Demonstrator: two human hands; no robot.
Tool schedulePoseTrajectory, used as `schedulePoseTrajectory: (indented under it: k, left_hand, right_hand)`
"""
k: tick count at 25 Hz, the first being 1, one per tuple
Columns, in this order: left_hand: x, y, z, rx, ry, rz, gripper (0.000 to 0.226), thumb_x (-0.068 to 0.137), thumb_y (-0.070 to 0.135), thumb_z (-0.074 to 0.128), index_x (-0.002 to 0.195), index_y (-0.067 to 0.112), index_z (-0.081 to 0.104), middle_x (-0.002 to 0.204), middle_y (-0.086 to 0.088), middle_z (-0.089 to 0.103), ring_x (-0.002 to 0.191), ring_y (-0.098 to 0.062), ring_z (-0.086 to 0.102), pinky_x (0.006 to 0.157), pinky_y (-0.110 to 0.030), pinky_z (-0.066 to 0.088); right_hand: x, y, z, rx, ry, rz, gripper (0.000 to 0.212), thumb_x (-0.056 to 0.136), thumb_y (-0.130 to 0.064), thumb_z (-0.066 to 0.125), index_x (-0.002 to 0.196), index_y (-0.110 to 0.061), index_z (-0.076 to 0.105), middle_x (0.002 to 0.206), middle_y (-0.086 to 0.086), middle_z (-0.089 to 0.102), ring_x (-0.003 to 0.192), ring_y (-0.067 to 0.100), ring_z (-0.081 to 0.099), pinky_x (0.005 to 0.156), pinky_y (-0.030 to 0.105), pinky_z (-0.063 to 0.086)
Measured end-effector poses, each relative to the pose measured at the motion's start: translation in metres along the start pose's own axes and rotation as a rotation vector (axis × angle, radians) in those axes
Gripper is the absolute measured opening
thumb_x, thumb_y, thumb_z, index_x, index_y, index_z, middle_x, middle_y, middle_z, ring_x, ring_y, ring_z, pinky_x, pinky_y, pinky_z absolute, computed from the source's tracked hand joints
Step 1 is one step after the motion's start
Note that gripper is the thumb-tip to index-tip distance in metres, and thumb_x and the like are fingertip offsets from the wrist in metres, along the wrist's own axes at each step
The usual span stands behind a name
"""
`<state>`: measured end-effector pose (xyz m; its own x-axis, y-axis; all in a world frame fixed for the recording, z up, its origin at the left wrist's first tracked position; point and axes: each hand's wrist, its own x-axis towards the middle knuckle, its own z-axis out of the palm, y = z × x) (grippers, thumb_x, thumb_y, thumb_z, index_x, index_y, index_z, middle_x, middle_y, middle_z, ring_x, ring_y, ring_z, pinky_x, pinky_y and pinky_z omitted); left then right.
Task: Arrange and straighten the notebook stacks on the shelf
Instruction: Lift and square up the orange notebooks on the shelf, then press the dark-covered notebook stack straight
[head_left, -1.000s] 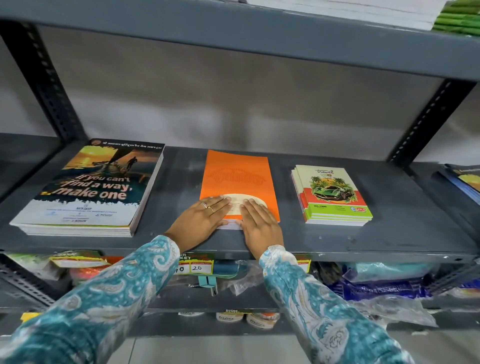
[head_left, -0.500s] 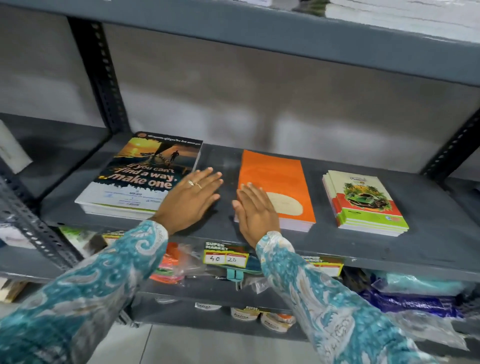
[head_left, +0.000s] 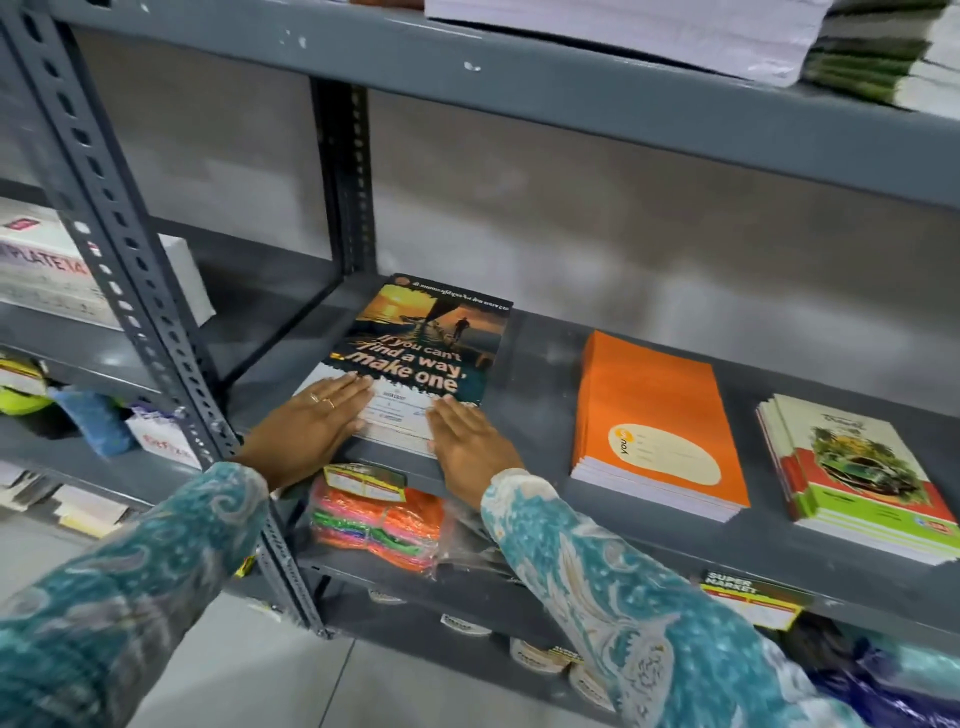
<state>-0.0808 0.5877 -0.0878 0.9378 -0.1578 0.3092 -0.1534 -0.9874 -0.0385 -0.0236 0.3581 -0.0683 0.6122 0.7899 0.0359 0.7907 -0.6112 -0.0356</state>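
Grey steel shelf (head_left: 545, 364) carries three notebook stacks. The dark-covered stack (head_left: 426, 358), printed with a sunset scene and a slogan, lies at the shelf's left end, reaching from near the rear upright to the front edge and slightly skewed to that edge. Left hand (head_left: 306, 431) lies flat and spread on the stack's near left corner; right hand (head_left: 467, 441) lies flat, fingers together, on its near right corner. Neither hand grips anything.

Step in hand, as judged: squaring this stack. Recommended: keep both palms pressing evenly, turn the stack until its near side runs parallel with the front edge, then tap the sides so lower books do not fan out. Excess downward force would shift only the top cover.

Count:
- Stacks on this shelf: three.
- Orange stack (head_left: 654, 415), mid-shelf, well apart from the first: one.
- Green-and-red car-cover stack (head_left: 857, 478), right end at the front edge, visibly fanned: one.
- Hands: two.
- Rings on the left hand: two.
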Motion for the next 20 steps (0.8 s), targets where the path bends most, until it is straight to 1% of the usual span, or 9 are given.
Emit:
schedulePoseTrajectory:
  k: [3, 5, 7, 8, 10, 13, 17, 18, 20]
  left_hand:
    - [0.005, 0.001, 0.005, -0.013, -0.006, 0.011, 0.069, 0.100, 0.043, 0.008, 0.127, 0.000, 0.055, 0.131, -0.018, 0.058, 0.120, -0.032, 0.057, 0.108, -0.030, 0.022]
    - [0.004, 0.001, 0.007, -0.026, -0.005, -0.007, 0.066, 0.100, 0.041, 0.010, 0.126, 0.001, 0.055, 0.131, -0.017, 0.059, 0.120, -0.031, 0.057, 0.107, -0.033, 0.026]
    - [0.002, 0.003, 0.009, -0.052, 0.003, -0.040, 0.063, 0.100, 0.041, 0.012, 0.126, 0.003, 0.056, 0.130, -0.015, 0.060, 0.120, -0.030, 0.058, 0.107, -0.033, 0.027]
    - [0.001, 0.004, 0.010, -0.065, 0.015, -0.051, 0.062, 0.100, 0.040, 0.013, 0.125, 0.004, 0.057, 0.129, -0.015, 0.061, 0.119, -0.029, 0.059, 0.107, -0.033, 0.028]
    - [-0.001, 0.006, 0.012, -0.083, 0.031, -0.070, 0.060, 0.101, 0.039, 0.016, 0.123, 0.004, 0.060, 0.126, -0.014, 0.063, 0.117, -0.028, 0.060, 0.106, -0.033, 0.030]
    - [-0.001, 0.007, 0.012, -0.097, 0.041, -0.078, 0.058, 0.101, 0.038, 0.018, 0.121, 0.003, 0.060, 0.124, -0.015, 0.064, 0.115, -0.029, 0.061, 0.105, -0.034, 0.032]
    - [-0.001, 0.009, 0.012, -0.080, 0.029, -0.089, 0.062, 0.101, 0.038, 0.014, 0.121, 0.000, 0.059, 0.124, -0.018, 0.064, 0.116, -0.033, 0.060, 0.105, -0.035, 0.030]
    - [0.000, 0.010, 0.011, -0.068, 0.026, -0.092, 0.064, 0.101, 0.039, 0.012, 0.121, 0.000, 0.059, 0.125, -0.019, 0.063, 0.117, -0.034, 0.060, 0.105, -0.036, 0.029]
    - [0.000, 0.015, 0.006, -0.037, 0.014, -0.115, 0.070, 0.099, 0.044, 0.008, 0.124, 0.000, 0.057, 0.129, -0.018, 0.061, 0.122, -0.035, 0.055, 0.107, -0.037, 0.023]
  right_hand:
    - [0.001, 0.003, 0.000, -0.006, 0.019, 0.012, 0.049, 0.104, -0.020, 0.027, 0.149, -0.003, 0.018, 0.159, 0.012, 0.014, 0.148, 0.023, 0.009, 0.122, 0.035, 0.005]
    - [0.002, 0.005, 0.005, 0.034, 0.036, 0.025, 0.047, 0.103, -0.019, 0.031, 0.147, -0.001, 0.025, 0.157, 0.013, 0.021, 0.147, 0.025, 0.015, 0.121, 0.037, 0.009]
    - [-0.001, 0.003, 0.008, 0.027, 0.111, 0.025, 0.042, 0.097, -0.014, 0.039, 0.137, 0.000, 0.045, 0.146, 0.016, 0.044, 0.138, 0.029, 0.039, 0.115, 0.042, 0.029]
    - [-0.003, 0.002, 0.009, 0.025, 0.136, 0.034, 0.040, 0.092, -0.015, 0.041, 0.126, -0.001, 0.058, 0.134, 0.015, 0.058, 0.126, 0.029, 0.054, 0.106, 0.043, 0.041]
    - [-0.002, 0.001, 0.012, 0.006, 0.152, 0.057, 0.045, 0.084, -0.021, 0.036, 0.110, -0.005, 0.070, 0.116, 0.009, 0.071, 0.108, 0.023, 0.068, 0.091, 0.039, 0.054]
    - [-0.002, -0.001, 0.014, 0.002, 0.142, 0.079, 0.044, 0.084, -0.022, 0.036, 0.106, -0.006, 0.072, 0.112, 0.008, 0.073, 0.105, 0.021, 0.070, 0.089, 0.038, 0.055]
    - [-0.003, -0.001, 0.014, 0.010, 0.165, 0.038, 0.046, 0.085, -0.022, 0.035, 0.108, -0.006, 0.071, 0.114, 0.009, 0.072, 0.107, 0.022, 0.068, 0.091, 0.039, 0.054]
    - [-0.002, 0.000, 0.011, 0.017, 0.153, 0.039, 0.046, 0.088, -0.021, 0.034, 0.114, -0.004, 0.067, 0.121, 0.011, 0.068, 0.114, 0.024, 0.065, 0.096, 0.039, 0.050]
    - [-0.003, 0.005, 0.001, 0.005, 0.110, -0.020, 0.046, 0.097, -0.024, 0.033, 0.133, -0.001, 0.051, 0.142, 0.014, 0.050, 0.133, 0.026, 0.046, 0.113, 0.038, 0.032]
